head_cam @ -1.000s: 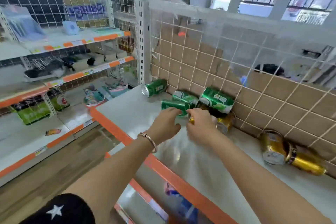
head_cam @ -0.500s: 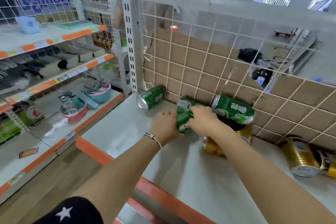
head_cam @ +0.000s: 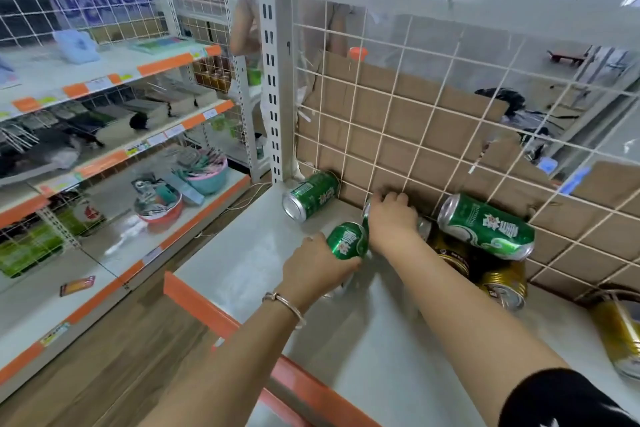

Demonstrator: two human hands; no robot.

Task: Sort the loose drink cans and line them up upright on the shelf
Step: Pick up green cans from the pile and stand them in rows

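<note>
Left hand point(head_cam: 317, 269) pulled green can point(head_cam: 346, 241) forward; right hand point(head_cam: 393, 218) grips second can point(head_cam: 365, 218).

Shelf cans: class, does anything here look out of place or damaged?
Yes. One green can lies on its side by the post; another green can is perched on toppled gold cans. The cardboard behind is torn.

Small retail shop: metal shelves point(head_cam: 242, 263) w/ orange price-label strips point(head_cam: 194, 121), wire-grid backs point(head_cam: 391, 104), misc goods point(head_cam: 207, 177) on display.
</note>
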